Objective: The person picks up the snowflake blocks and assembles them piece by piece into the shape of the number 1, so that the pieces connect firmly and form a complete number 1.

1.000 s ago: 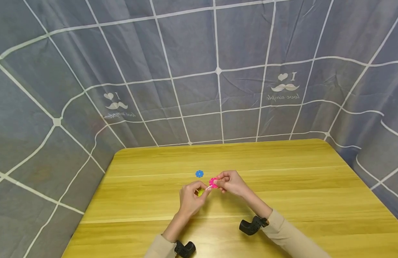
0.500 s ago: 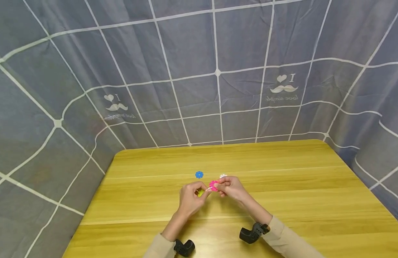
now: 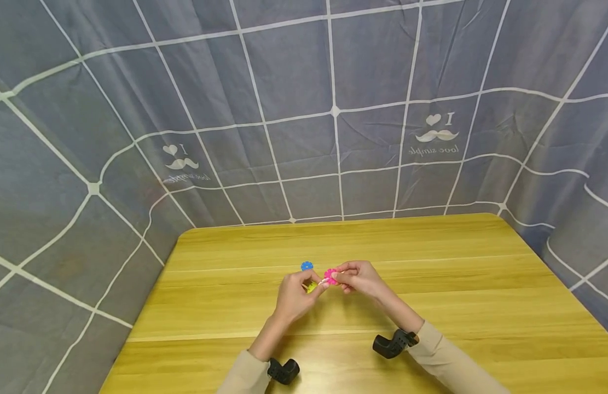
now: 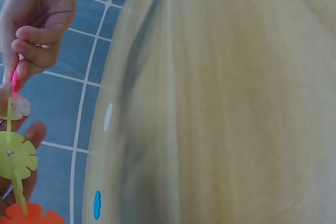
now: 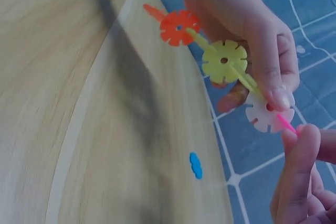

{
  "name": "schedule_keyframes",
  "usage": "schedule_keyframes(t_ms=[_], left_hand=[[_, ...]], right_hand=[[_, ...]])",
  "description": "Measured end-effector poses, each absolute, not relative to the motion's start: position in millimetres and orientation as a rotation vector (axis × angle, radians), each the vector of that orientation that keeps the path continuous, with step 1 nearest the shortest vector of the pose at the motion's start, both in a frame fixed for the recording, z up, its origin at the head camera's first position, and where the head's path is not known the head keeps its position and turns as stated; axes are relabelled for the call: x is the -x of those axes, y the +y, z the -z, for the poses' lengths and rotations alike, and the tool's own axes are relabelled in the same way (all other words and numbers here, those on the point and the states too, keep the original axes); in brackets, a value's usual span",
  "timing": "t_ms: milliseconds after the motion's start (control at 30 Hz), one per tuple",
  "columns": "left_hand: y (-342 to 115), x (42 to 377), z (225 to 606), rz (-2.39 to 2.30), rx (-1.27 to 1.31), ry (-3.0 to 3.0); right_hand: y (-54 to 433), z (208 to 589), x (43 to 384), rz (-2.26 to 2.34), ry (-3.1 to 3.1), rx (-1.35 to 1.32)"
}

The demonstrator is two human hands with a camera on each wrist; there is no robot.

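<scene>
My left hand [image 3: 293,298] pinches a white notched disc [image 5: 262,113], a snowflake-type building piece, between thumb and fingers. From it runs a chain of linked discs, with a yellow disc [image 5: 224,61] and an orange disc [image 5: 179,28] facing the right wrist view and others edge-on between and beyond them. My right hand [image 3: 364,279] pinches a pink disc [image 3: 329,276] by its edge. In the right wrist view the pink disc stands edge-on against the white disc's rim; how deep it sits in a slot I cannot tell.
A blue disc [image 3: 307,265] lies on the wooden table [image 3: 225,306] just beyond my left hand. Another white disc [image 4: 108,117] lies on the table in the left wrist view. A grey checked curtain [image 3: 304,148] surrounds the table's far side.
Both hands keep their pinches and stay together. My right hand has lifted slightly since half a second ago, hiding the loose white disc in the head view. The left hand partly reaches the blue disc's edge.
</scene>
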State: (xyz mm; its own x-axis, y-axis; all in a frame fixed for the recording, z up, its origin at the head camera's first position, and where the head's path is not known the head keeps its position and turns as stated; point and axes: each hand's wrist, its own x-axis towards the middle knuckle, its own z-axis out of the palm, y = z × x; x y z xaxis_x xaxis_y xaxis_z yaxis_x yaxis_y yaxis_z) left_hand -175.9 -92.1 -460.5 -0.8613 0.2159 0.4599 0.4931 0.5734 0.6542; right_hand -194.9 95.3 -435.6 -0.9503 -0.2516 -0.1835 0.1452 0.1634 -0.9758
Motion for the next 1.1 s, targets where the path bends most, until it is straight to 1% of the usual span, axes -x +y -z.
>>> schedule_keyframes(t_ms=[233, 533, 1100], left_hand=[[-94.5, 178.6, 455.8, 1.233, 0.576, -2.536], [-96.3, 179.5, 459.3, 1.386, 0.581, -2.544], [-95.7, 178.9, 458.8, 1.472, 0.536, -2.529]], right_hand=[[97.8, 439.7, 196.4, 1.842, 2.143, 0.133], [100.1, 438.9, 198.8, 1.770, 2.210, 0.129], [97.5, 438.0, 200.7, 1.720, 2.285, 0.153]])
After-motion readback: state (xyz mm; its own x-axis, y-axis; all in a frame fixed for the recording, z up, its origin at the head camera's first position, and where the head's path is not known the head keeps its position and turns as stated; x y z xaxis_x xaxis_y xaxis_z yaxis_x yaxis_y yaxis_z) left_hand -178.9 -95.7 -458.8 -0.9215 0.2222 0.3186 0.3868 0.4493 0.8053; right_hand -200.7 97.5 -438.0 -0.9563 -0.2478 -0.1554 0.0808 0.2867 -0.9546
